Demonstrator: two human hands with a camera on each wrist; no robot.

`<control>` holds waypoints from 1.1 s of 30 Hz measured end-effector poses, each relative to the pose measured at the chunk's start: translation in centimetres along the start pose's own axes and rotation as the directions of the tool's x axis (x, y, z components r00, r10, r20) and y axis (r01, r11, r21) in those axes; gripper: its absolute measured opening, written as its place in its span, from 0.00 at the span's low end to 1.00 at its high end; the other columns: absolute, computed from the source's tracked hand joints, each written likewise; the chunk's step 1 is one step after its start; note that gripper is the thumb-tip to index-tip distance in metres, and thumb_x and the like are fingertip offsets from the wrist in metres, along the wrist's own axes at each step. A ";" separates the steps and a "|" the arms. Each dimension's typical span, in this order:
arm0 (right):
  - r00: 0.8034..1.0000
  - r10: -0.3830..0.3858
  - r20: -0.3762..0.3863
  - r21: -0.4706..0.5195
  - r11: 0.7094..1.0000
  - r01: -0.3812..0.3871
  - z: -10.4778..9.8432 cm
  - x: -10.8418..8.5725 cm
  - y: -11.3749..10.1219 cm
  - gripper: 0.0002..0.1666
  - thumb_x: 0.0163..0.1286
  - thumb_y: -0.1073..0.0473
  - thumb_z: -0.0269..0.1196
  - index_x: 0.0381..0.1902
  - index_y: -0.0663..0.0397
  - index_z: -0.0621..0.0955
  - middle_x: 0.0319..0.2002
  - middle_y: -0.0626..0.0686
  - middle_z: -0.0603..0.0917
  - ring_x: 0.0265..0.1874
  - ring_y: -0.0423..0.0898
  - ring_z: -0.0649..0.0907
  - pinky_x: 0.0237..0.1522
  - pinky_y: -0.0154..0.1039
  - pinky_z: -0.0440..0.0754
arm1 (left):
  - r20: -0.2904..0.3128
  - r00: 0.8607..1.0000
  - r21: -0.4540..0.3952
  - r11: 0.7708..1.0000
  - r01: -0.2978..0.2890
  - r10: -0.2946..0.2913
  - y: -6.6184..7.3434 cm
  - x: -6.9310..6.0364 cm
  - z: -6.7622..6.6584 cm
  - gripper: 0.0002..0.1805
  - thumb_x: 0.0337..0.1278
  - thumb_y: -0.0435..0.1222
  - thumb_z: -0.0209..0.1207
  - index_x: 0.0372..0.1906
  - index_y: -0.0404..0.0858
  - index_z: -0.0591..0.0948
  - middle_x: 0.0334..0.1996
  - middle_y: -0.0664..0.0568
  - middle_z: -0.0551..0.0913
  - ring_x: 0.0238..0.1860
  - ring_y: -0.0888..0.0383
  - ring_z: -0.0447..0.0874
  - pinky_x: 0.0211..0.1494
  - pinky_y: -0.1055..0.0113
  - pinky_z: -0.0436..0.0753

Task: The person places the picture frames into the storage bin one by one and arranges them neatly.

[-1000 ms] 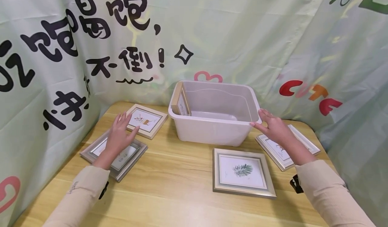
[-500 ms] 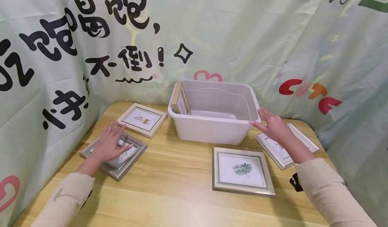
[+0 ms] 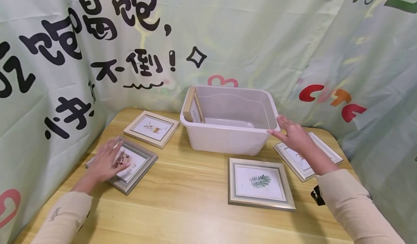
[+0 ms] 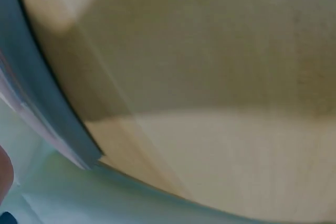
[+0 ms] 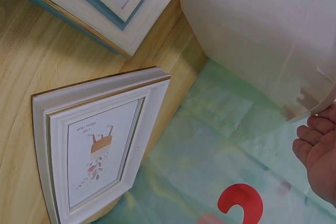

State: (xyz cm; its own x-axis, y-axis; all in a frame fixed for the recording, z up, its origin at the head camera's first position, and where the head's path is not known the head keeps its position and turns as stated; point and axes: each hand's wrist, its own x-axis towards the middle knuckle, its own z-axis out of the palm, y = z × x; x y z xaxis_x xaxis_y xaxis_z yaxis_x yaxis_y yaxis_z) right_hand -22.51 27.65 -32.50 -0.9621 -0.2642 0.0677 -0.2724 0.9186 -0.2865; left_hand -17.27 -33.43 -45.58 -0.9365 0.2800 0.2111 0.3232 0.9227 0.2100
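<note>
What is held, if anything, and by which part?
The right hand holds the bin by its rim; whether the left hand grips the grey frame is unclear.

The bin [image 3: 224, 139] is lilac-grey. Around it: a cream frame [image 3: 151, 129] at nine o'clock, a silver-grey frame [image 3: 134, 166] with pinkish flowers [image 3: 122, 159] at eight, a champagne frame [image 3: 260, 184] with a green frond [image 3: 260, 181] at five, a white frame [image 3: 293, 160] at four. The surface [image 3: 182, 200] is yellowish woodgrain; the curtain [image 3: 247, 30], pale green, black-lettered.

Left hand [image 3: 103, 164]: over flower-print frame [image 3: 138, 160], left
Right hand [image 3: 295, 137]: at corner of pale tub [image 3: 226, 141], right of centre
In tub: wooden frame [image 3: 193, 108] on edge
Leaf-print frame [image 3: 260, 184]: lower right
</note>
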 end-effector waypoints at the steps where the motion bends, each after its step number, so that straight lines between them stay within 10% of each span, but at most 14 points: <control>1: 1.000 -0.002 -0.001 -0.002 1.000 0.002 0.0 0.0 0.0 0.48 0.66 0.39 0.55 0.68 0.68 0.55 0.68 0.71 0.56 0.66 0.69 0.58 0.61 0.66 0.61 | 0.000 1.000 -0.003 1.000 0.014 -0.014 -0.2 -0.2 0.0 0.48 0.55 0.56 0.53 0.70 0.29 0.51 0.72 0.32 0.42 0.72 0.34 0.38 0.69 0.36 0.41; 19: 1.000 -0.013 -0.013 -0.004 1.000 0.013 0.1 0.1 0.1 0.47 0.66 0.39 0.55 0.68 0.69 0.56 0.68 0.72 0.57 0.65 0.69 0.60 0.61 0.65 0.61 | 0.133 0.952 0.018 0.961 0.277 -0.277 -2.8 -2.0 0.5 0.48 0.60 0.59 0.46 0.66 0.21 0.52 0.63 0.15 0.47 0.62 0.19 0.46 0.63 0.29 0.45; 33: 0.999 -0.021 -0.025 -0.017 1.000 0.020 0.1 0.1 0.0 0.46 0.66 0.42 0.56 0.67 0.69 0.57 0.67 0.72 0.58 0.65 0.69 0.60 0.61 0.65 0.62 | -0.059 0.919 -0.025 0.921 0.388 -0.389 -2.9 -2.3 0.8 0.34 0.62 0.44 0.49 0.56 0.15 0.62 0.48 0.19 0.66 0.46 0.24 0.66 0.47 0.35 0.68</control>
State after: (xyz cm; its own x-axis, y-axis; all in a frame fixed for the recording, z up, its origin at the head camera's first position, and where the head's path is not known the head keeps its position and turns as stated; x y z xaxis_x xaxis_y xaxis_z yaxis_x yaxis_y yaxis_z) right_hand -22.61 27.55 -32.60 -0.9563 -0.2758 0.0972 -0.2921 0.9179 -0.2686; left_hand -16.17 -36.59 -47.41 -0.9787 -0.1169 0.1690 -0.0620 0.9521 0.2995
